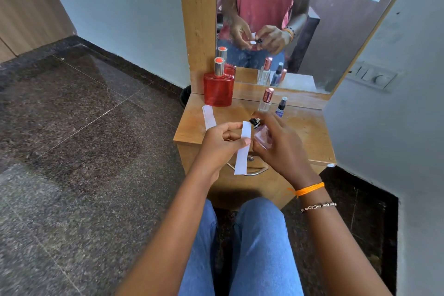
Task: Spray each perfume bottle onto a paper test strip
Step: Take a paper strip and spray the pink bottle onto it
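My left hand [222,145] pinches a white paper test strip [242,151], held upright in front of the dressing table. Just to its right, my right hand [276,144] grips a small pink perfume bottle [263,136] with a black nozzle [254,122] that points at the top of the strip. On the table stand a large red bottle [218,89] at the back left, a clear bottle with a rose-gold cap [266,102], and a small dark spray bottle [281,107]. A stack of spare strips [209,116] lies near the table's left edge.
The small wooden dressing table [310,127] has a drawer with a metal handle [254,172] below the strip. A mirror [312,19] rises behind the bottles. White walls close in on both sides, and dark stone floor [84,127] spreads to the left.
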Tool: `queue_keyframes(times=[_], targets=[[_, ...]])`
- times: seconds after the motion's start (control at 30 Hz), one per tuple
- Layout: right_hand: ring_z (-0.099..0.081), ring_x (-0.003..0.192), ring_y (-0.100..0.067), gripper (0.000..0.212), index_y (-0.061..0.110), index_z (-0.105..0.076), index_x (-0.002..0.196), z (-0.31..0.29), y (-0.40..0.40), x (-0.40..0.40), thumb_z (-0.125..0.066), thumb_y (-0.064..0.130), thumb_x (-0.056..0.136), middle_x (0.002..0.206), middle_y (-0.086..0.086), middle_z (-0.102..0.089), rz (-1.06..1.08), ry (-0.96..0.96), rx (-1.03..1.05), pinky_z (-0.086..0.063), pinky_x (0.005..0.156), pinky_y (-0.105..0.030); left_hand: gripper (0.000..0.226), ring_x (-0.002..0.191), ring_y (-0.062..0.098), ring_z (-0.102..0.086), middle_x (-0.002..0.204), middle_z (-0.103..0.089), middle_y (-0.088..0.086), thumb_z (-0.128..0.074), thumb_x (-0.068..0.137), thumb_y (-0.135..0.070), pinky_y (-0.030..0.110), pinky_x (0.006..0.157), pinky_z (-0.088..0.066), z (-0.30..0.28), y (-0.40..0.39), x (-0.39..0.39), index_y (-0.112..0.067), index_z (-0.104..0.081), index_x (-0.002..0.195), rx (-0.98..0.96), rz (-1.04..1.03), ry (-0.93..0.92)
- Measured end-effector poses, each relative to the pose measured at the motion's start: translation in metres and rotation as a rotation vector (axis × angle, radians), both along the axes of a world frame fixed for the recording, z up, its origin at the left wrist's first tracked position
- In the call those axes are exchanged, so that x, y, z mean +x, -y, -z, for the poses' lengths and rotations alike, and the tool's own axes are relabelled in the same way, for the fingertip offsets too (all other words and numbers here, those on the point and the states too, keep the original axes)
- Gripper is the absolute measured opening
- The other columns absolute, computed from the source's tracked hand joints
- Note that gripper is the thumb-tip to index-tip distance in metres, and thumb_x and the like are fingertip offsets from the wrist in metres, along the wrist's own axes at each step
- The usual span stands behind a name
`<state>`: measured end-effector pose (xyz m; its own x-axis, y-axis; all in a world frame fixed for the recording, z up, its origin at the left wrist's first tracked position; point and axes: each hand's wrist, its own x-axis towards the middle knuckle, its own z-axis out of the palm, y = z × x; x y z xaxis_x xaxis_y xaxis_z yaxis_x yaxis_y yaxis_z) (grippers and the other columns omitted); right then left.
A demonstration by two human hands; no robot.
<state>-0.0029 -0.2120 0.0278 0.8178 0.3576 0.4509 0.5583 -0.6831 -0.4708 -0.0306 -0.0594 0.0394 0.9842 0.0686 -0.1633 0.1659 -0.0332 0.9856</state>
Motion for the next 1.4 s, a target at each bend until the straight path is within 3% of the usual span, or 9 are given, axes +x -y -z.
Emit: queue_keyframes(times=[0.23, 0.53, 0.77, 0.9, 1.03, 1.2, 1.4], targets=[[-0.064, 0.09, -0.025, 0.053, 0.024, -0.048, 0.126, -0.008, -0.001, 0.003, -0.072, 0.028, 0.079, 0.119, -0.001, -0.059, 0.005, 0.072, -0.162, -0.054, 0.059, -0.035, 0.036, 0.086, 0.008, -0.065, 0.085, -0.069, -0.001, -0.069, 0.08, -0.008, 0.025, 0.083, -0.051, -0.002, 0.003, -0.001, -0.016, -0.061, 0.115, -0.004, 0.004, -0.003], [-0.063, 0.087, -0.025, 0.049, 0.022, -0.05, 0.125, -0.011, -0.001, 0.002, -0.071, 0.027, 0.081, 0.115, -0.002, -0.06, 0.004, 0.06, -0.136, -0.054, 0.06, -0.038, 0.038, 0.087, 0.011, -0.064, 0.086, -0.068, 0.001, -0.069, 0.081, -0.007, 0.024, 0.079, -0.05, -0.001, 0.004, 0.001, -0.014, -0.06, 0.117, -0.013, -0.008, -0.02], [-0.064, 0.085, -0.026, 0.046, 0.018, -0.05, 0.122, -0.012, -0.004, 0.0, -0.071, 0.027, 0.082, 0.118, -0.006, -0.06, 0.026, 0.052, -0.092, -0.053, 0.06, -0.033, 0.037, 0.088, 0.007, -0.063, 0.087, -0.069, -0.002, -0.069, 0.081, -0.009, 0.023, 0.08, -0.05, 0.003, 0.003, 0.003, -0.016, -0.06, 0.116, 0.003, -0.019, -0.04], [-0.064, 0.092, -0.027, 0.054, 0.019, -0.047, 0.126, -0.008, -0.004, 0.0, -0.073, 0.021, 0.08, 0.124, -0.006, -0.057, 0.063, 0.018, -0.047, -0.058, 0.067, -0.039, 0.035, 0.086, 0.005, -0.063, 0.087, -0.069, -0.003, -0.07, 0.081, -0.01, 0.018, 0.07, -0.046, 0.007, 0.001, 0.006, -0.019, -0.06, 0.113, 0.019, -0.037, -0.037], [-0.062, 0.093, -0.024, 0.058, 0.022, -0.047, 0.125, -0.001, 0.0, -0.001, -0.074, 0.014, 0.075, 0.121, -0.003, -0.057, 0.092, -0.021, 0.013, -0.056, 0.067, -0.037, 0.034, 0.082, 0.004, -0.061, 0.081, -0.068, -0.004, -0.073, 0.078, -0.014, 0.019, 0.064, -0.042, 0.013, 0.0, 0.018, -0.023, -0.057, 0.107, 0.137, -0.105, -0.023], [-0.061, 0.089, -0.017, 0.055, 0.025, -0.049, 0.121, 0.009, 0.005, -0.005, -0.075, 0.015, 0.073, 0.115, 0.001, -0.06, 0.125, -0.059, 0.119, -0.055, 0.067, -0.039, 0.046, 0.082, 0.013, -0.061, 0.082, -0.066, -0.001, -0.078, 0.073, -0.015, 0.029, 0.072, -0.047, 0.014, 0.005, 0.047, -0.017, -0.053, 0.111, 0.331, -0.124, 0.006], [-0.059, 0.089, -0.02, 0.048, 0.023, -0.051, 0.12, 0.018, 0.006, -0.007, -0.064, 0.023, 0.074, 0.107, 0.001, -0.061, 0.122, -0.104, 0.189, -0.053, 0.069, -0.042, 0.036, 0.085, 0.018, -0.06, 0.081, -0.062, -0.002, -0.078, 0.071, -0.008, 0.022, 0.061, -0.04, 0.025, 0.022, 0.072, -0.016, -0.055, 0.098, 0.466, -0.145, 0.019]])
